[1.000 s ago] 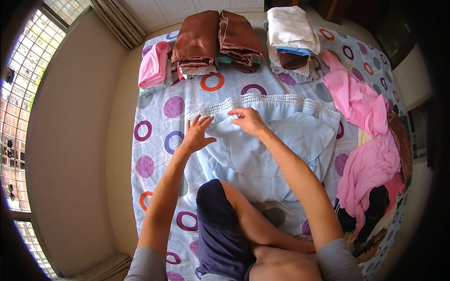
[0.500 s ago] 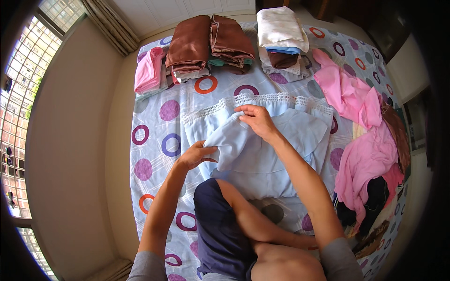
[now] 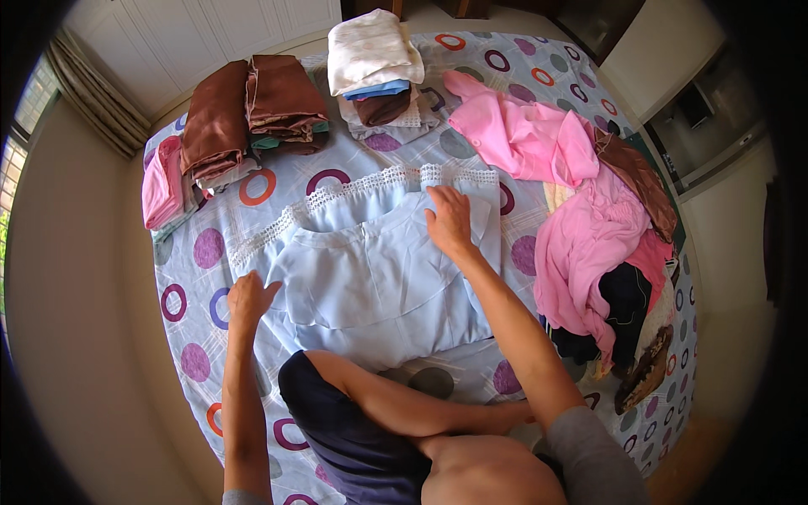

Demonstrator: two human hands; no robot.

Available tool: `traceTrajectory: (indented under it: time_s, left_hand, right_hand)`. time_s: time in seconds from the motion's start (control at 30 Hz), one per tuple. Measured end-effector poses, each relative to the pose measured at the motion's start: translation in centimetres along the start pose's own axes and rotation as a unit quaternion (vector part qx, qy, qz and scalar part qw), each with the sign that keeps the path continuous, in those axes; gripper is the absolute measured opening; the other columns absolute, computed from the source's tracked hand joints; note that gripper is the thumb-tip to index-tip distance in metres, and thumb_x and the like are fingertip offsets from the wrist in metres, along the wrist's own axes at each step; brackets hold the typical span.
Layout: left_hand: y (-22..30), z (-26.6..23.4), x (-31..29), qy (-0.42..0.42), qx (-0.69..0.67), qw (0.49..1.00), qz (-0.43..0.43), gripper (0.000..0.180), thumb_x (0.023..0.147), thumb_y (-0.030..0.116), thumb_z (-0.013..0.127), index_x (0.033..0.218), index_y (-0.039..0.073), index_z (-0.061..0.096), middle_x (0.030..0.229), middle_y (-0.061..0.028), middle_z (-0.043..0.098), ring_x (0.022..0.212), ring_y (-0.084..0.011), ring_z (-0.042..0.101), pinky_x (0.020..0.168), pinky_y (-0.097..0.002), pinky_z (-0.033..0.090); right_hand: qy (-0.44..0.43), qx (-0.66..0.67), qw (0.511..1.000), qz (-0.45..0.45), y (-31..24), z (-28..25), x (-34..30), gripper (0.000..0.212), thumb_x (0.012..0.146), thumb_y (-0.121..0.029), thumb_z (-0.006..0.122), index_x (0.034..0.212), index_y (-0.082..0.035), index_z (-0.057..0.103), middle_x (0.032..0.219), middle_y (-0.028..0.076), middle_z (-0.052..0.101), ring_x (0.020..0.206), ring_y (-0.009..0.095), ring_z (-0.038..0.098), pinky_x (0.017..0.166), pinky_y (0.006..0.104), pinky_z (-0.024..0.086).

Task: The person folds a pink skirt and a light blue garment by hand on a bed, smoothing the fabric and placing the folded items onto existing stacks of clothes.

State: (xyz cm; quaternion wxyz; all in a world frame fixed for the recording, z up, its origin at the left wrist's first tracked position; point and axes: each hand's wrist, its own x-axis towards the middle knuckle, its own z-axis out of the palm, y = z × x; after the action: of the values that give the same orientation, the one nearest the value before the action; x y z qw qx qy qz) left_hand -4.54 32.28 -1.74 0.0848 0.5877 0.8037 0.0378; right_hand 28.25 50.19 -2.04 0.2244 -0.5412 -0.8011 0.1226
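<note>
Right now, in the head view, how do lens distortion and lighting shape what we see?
In the head view, the left edge of the patterned bedsheet bows outward and black fills the corners; in that same view, the window glares at the left rim, soft shadows mark creases in the light blue garment, and the brown folded cloth shows a sheen.

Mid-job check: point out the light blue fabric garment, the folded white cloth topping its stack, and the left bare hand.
Light blue fabric garment [image 3: 362,286], head view: middle of its upper layer.
Folded white cloth [image 3: 369,57], head view: its upper face.
Left bare hand [image 3: 247,297], head view: back of the hand.
</note>
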Motion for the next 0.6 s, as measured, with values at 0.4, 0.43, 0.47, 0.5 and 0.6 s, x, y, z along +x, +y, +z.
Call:
traceTrajectory:
  time_s: [0.4, 0.43, 0.47, 0.5, 0.6]
  left_hand:
    - [21.5, 2.9, 8.9, 0.07, -0.16, 0.946, 0.272, 0.061, 0.07, 0.021, 0.062, 0.123, 0.006, 0.035, 0.127, -0.0154, 0.035, 0.118, -0.0336, 0.03, 0.093, -0.0416, 0.032]
    - [22.2, 2.6, 9.0, 0.096, -0.152, 0.942, 0.283, 0.062, 0.071, 0.024, 0.062, 0.124, 0.006, 0.035, 0.128, -0.0146, 0.033, 0.12, -0.033, 0.026, 0.095, -0.0422, 0.029]
    - [22.5, 2.7, 9.3, 0.093, -0.154, 0.943, 0.281, 0.062, 0.071, 0.024, 0.062, 0.124, 0.006, 0.035, 0.128, -0.0146, 0.033, 0.12, -0.033, 0.026, 0.095, -0.0422, 0.029]
    - [22.5, 3.0, 9.7, 0.139, -0.054, 0.935, 0.321, 0.038, 0.073, 0.024, 0.058, 0.108, 0.009, 0.048, 0.11, -0.01, 0.047, 0.106, -0.0272, 0.041, 0.087, -0.0438, 0.035]
    - [22.1, 2.4, 11.0, 0.069, -0.014, 0.921, 0.382, 0.021, 0.076, 0.022, 0.051, 0.093, 0.014, 0.06, 0.097, -0.0042, 0.058, 0.098, -0.0208, 0.051, 0.083, -0.0501, 0.036]
  right_hand:
    - [-0.249, -0.019, 0.967, 0.055, 4.0, -4.0, 2.1, 0.03, 0.067, -0.025, 0.064, 0.087, -0.004, 0.057, 0.091, 0.012, 0.059, 0.091, 0.027, 0.054, 0.076, 0.0344, 0.042]
    - [-0.198, 0.006, 0.98, -0.025, 3.5, -4.2, 1.4, 0.025, 0.067, -0.023, 0.063, 0.081, -0.003, 0.056, 0.09, 0.013, 0.059, 0.089, 0.028, 0.054, 0.074, 0.0361, 0.042]
    - [-0.145, 0.031, 0.983, -0.104, 3.1, -4.4, 0.8, 0.021, 0.068, -0.02, 0.062, 0.075, -0.002, 0.055, 0.088, 0.013, 0.059, 0.087, 0.03, 0.054, 0.072, 0.0379, 0.041]
    - [-0.148, 0.033, 0.983, -0.105, 2.3, -4.9, 0.1, 0.021, 0.068, -0.02, 0.062, 0.075, -0.002, 0.055, 0.088, 0.013, 0.059, 0.087, 0.03, 0.054, 0.072, 0.0379, 0.041]
    - [-0.167, 0.045, 0.983, -0.058, 0.6, -6.4, -1.3, 0.019, 0.068, -0.016, 0.061, 0.075, 0.0, 0.052, 0.08, 0.013, 0.058, 0.08, 0.032, 0.054, 0.067, 0.0402, 0.041]
